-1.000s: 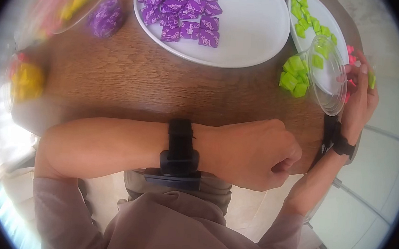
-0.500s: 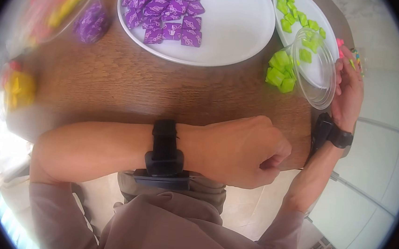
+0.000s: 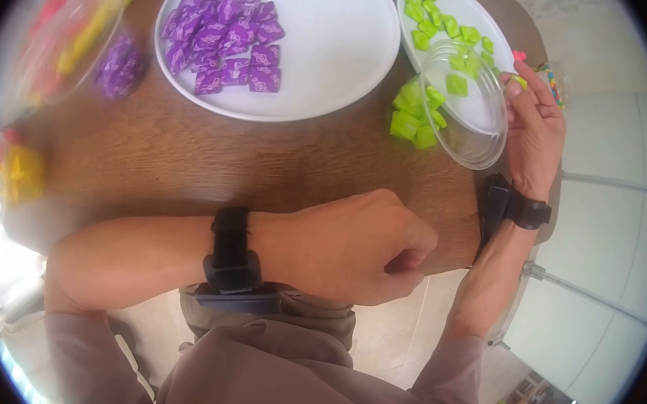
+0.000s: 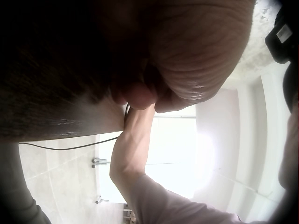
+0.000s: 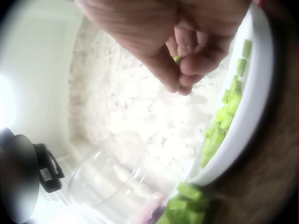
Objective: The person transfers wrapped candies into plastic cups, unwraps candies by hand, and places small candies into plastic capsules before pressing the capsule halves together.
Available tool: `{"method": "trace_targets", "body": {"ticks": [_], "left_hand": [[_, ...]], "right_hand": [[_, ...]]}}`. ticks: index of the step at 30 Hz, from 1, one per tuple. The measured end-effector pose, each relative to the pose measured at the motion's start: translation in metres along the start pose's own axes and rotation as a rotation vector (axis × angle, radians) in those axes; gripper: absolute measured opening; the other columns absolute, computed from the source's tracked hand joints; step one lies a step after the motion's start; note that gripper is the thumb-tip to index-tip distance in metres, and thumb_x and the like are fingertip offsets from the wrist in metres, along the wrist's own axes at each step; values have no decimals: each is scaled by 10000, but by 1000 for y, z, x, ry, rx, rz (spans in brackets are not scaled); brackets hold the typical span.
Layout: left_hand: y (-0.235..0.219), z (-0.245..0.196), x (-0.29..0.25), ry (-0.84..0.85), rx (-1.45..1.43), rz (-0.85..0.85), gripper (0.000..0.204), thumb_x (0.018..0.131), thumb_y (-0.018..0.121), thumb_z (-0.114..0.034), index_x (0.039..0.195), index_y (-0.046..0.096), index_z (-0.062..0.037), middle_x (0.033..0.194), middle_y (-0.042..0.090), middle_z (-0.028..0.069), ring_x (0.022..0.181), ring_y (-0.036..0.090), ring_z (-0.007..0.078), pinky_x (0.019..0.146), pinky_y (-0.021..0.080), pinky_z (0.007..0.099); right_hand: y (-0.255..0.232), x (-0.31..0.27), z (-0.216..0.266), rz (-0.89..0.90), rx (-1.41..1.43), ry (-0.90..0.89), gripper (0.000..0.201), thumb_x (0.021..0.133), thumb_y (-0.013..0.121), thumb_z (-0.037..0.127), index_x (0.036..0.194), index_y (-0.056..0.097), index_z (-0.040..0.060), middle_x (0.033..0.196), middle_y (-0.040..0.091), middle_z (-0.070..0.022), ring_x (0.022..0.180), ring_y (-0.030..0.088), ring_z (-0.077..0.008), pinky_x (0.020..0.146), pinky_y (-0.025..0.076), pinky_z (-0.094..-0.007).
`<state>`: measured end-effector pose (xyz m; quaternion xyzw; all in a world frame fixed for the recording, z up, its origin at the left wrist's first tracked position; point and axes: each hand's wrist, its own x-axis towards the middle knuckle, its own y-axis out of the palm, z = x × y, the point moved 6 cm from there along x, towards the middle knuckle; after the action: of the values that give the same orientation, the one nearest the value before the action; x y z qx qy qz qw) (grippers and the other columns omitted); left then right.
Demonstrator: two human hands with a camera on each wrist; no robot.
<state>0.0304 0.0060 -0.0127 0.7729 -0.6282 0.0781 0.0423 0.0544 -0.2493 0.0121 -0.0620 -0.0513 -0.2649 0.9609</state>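
In the head view, my right hand [image 3: 536, 131] pinches a small green wrapped candy [image 3: 520, 81] between thumb and fingertips. It is at the far side of a clear plastic jar [image 3: 481, 155], beside the jar's wide rim. Several green candies [image 3: 405, 124] lie in the bottom of that jar. More of them are spread on a white oval plate [image 3: 494, 123] just behind it; the right wrist view shows my fingers near this plate's edge. My left hand [image 3: 351, 242] is curled into a fist by the table's front edge, with nothing visible in it.
A large white plate [image 3: 333, 74] carries a pile of purple wrapped candies [image 3: 223, 34]. At the left are a clear jar of purple candies [image 3: 121, 67], one of yellow candies [image 3: 22, 172] and a clear bag [image 3: 70, 38] of pink and yellow ones. A wooden table [image 3: 190, 153] lies beneath.
The head view has swung, so the table things appear further left. My right hand has drawn back from the pink items at the far right, with a green candy at its fingertips. The left fist stays curled.
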Motion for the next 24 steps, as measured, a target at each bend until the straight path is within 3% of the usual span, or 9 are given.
{"method": "trace_targets", "body": {"ticks": [8, 11, 16, 24], "left_hand": [[1, 0, 1, -13, 0, 9, 288, 873, 732, -110, 698, 522, -17, 619, 574, 121, 530, 551, 287, 504, 423, 381], [1, -1, 1, 8, 24, 1, 284, 872, 733, -108, 698, 528, -17, 618, 573, 119, 526, 550, 280, 501, 422, 375], [0, -3, 1, -14, 10, 1, 276, 872, 733, -109, 702, 537, -17, 616, 570, 116, 519, 547, 272, 495, 423, 366], [0, -4, 2, -3, 16, 0, 282, 877, 736, -106, 702, 534, -16, 613, 565, 112, 513, 542, 255, 487, 419, 358]], "right_hand": [[-2, -4, 9, -5, -76, -91, 350, 864, 781, 7, 1207, 719, -33, 1021, 766, -118, 740, 552, -76, 702, 444, -213], [1, -7, 12, -48, -108, -95, 299, 859, 797, 25, 1153, 756, -9, 916, 746, -56, 723, 532, -69, 682, 423, -209], [3, -8, 12, -63, -109, -60, 264, 884, 809, 112, 1126, 776, 9, 749, 598, 45, 655, 461, -57, 615, 360, -215], [5, -6, 12, -1, -79, -67, 282, 986, 713, 269, 1059, 780, 4, 663, 463, 68, 607, 357, -45, 560, 261, -232]]}}
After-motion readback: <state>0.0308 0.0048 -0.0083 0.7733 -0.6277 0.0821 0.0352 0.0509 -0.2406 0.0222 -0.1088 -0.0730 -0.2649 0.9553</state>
